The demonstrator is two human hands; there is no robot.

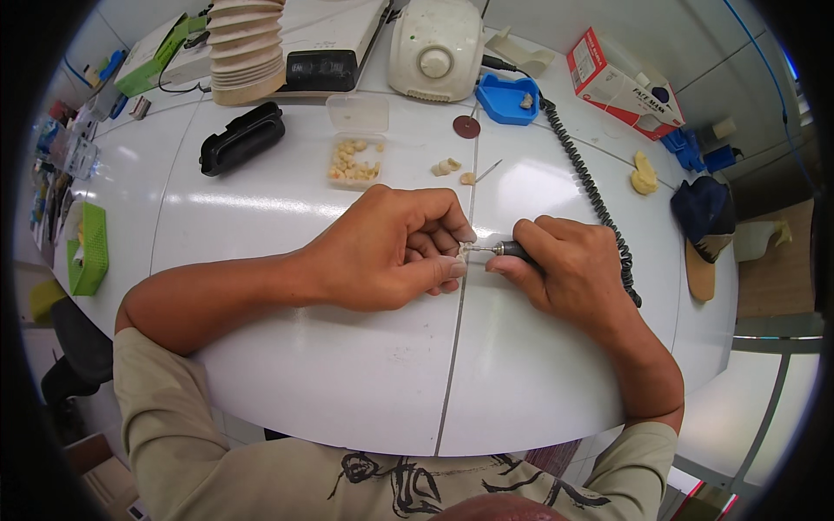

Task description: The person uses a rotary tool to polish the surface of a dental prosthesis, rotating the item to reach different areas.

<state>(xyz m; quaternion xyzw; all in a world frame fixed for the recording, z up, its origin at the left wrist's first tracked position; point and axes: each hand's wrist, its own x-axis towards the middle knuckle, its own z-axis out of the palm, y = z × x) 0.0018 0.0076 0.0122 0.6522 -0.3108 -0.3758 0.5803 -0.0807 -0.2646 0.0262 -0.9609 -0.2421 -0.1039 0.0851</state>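
My left hand point(382, 247) pinches a small pale tooth-like piece point(463, 253) between thumb and fingertips, above the middle of the white table. Its exact shape is mostly hidden by the fingers. In my right hand point(569, 265) is a dark rotary handpiece point(514, 249), its thin metal bit pointing left and meeting or nearly meeting the piece. Beyond the hands, an open clear plastic box point(354, 184) contains several cream tooth-like pieces. A few more pale pieces point(446, 166) lie to its right, near a thin pointed metal tool point(491, 169).
A black coiled cord point(584, 169) runs along the right from the cream control box point(437, 52). Around the back are a black case point(243, 139), a ribbed hose point(248, 48), a brown disc point(466, 127), a blue tray point(508, 100) and a mask box point(621, 87). A cap point(702, 217) lies far right.
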